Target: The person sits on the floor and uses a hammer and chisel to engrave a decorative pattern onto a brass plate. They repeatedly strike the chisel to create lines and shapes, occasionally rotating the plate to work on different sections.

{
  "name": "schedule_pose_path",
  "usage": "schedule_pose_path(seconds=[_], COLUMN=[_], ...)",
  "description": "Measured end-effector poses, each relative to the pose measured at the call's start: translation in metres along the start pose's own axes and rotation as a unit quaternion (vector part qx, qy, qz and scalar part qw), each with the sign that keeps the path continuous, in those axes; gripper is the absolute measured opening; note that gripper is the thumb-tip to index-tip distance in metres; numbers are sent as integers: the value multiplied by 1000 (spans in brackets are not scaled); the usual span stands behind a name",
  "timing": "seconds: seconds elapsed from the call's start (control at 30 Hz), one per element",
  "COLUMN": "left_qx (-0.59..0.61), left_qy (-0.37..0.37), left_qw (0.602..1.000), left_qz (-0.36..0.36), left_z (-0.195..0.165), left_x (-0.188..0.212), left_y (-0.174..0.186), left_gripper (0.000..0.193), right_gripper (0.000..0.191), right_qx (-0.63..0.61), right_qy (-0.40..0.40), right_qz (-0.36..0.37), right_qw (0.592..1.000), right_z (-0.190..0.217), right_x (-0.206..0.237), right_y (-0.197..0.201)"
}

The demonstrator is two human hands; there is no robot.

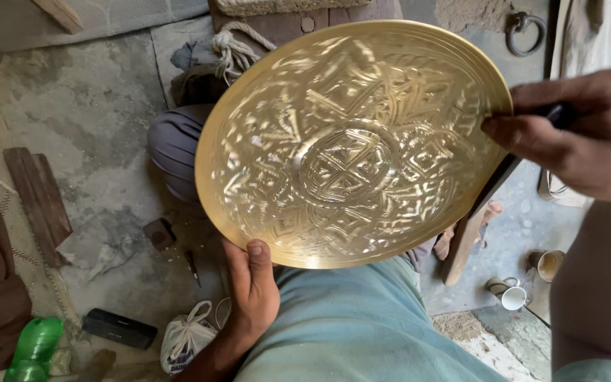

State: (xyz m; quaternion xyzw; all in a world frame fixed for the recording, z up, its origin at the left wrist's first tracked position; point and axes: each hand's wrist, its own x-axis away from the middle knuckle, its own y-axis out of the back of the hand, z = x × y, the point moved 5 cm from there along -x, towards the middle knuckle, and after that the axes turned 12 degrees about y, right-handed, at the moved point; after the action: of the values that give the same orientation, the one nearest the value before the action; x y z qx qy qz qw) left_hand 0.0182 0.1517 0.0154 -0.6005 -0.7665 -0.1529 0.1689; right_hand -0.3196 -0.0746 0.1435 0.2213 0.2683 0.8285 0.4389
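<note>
The left hand holds the bottom edge of a big round gold plate, thumb on top, grip closed on the rim. The right hand pinches the right edge and also holds a dark tool. The plate is tilted up above the lap. It is shiny, with pressed patterns all over. The grey floor has open room at the left.

Left hand fingers hidden behind brass plate; green bottle cut off
</note>
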Motion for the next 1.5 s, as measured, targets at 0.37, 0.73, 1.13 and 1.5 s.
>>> schedule_pose_path(seconds=[0.37, 0.73, 1.13, 1.5], left_qx=[147, 62, -5, -75], left_qy=[9, -148, -64, -38], left_qw=[988, 985, 996, 992], left_qz=[-41, -68, 53, 90], left_z=[9, -87, -127, -105], left_x=[1, -31, -93, -100], left_y=[7, 62, 80, 53], left_gripper=[51, 46, 42, 40], right_gripper=[17, 20, 29, 27], right_qx=[97, -313, -335, -145], right_qy=[43, -47, -227, -230], right_qz=[29, 29, -144, -155], right_qw=[994, 948, 903, 950], right_z=[49, -4, 17, 54], right_x=[-32, 35, 83, 109], right_y=[-6, -56, -105, -83])
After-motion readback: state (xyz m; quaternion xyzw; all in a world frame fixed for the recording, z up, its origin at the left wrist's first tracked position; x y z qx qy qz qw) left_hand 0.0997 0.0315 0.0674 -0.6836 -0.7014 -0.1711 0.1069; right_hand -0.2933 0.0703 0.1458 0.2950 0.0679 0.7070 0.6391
